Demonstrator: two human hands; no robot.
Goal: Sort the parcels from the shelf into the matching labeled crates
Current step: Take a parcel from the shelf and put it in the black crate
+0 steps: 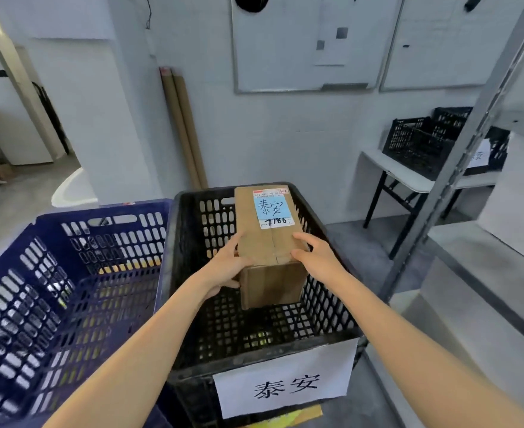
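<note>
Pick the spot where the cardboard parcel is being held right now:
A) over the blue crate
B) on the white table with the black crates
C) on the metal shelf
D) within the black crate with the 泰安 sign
D: the left hand and right hand grip the cardboard parcel between the walls of the black crate, whose front sign matches the parcel's blue note.

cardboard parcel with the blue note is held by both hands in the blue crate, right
No. The head view shows the cardboard parcel, held by the left hand and right hand, in the black crate with the white 泰安 sign, not the blue crate, which stands to its left.
</note>
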